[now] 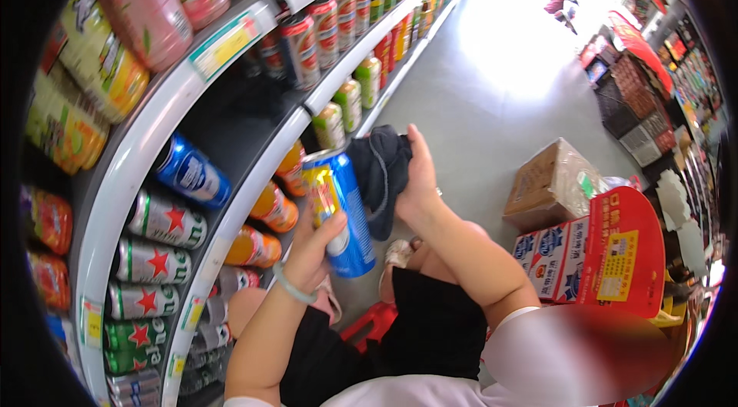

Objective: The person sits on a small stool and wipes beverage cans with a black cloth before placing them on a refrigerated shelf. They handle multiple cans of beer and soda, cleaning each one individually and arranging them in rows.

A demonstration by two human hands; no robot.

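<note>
My left hand [309, 247], with a pale bangle at its wrist, grips a tall blue can [352, 215] with a yellow and red patch. The can is tilted slightly, its silver top pointing away from me. Bunched in my right hand [420, 180] is a black cloth [378, 176] with a grey edge, close against the can's right side. Most of my right fingers are hidden behind the cloth. To the left, another blue can [192, 171] lies on the shelf beside an open gap, next to white and green cans [157, 261] with red stars.
Curved shelves [123, 169] of drinks run along my left, with pink bottles [142, 7] above and orange bottles [273, 207] lower down. A red stool [370, 322] is under me. On the right stand a cardboard box [538, 176] and a red display [634, 253] with cartons.
</note>
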